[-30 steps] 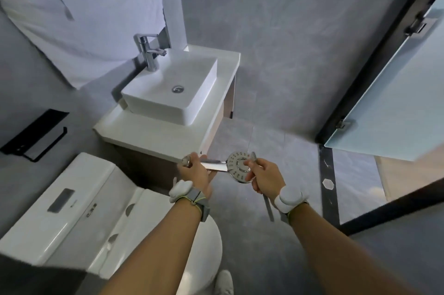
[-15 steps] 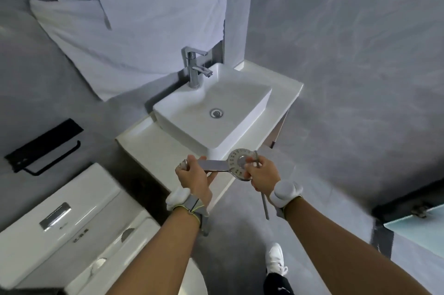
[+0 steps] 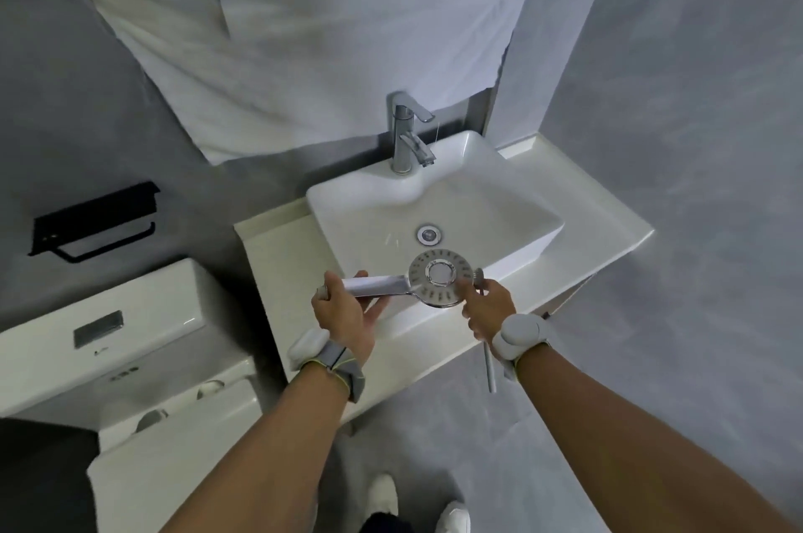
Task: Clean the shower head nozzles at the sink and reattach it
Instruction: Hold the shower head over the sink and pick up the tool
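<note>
A chrome shower head (image 3: 439,277) with a round nozzle face turned up is held over the front rim of the white sink basin (image 3: 512,202). My left hand (image 3: 343,311) grips its flat handle from below. My right hand (image 3: 489,309) touches the right edge of the round face and holds a thin grey brush (image 3: 489,363), whose bristle end sticks up beside the head and whose handle hangs down past my wrist. The chrome tap (image 3: 406,133) stands at the back of the basin, above the drain (image 3: 429,234).
The white countertop (image 3: 599,224) carries the basin. A white toilet with its cistern (image 3: 100,332) stands to the left. A black paper holder (image 3: 95,219) is fixed to the grey wall. A white cloth (image 3: 304,33) hangs above the tap. My shoes (image 3: 417,506) are on the grey floor.
The view has swung from the doorway toward the sink, which now lies straight ahead and closer. Both hands carried the shower head and brush up over the basin's front edge.
</note>
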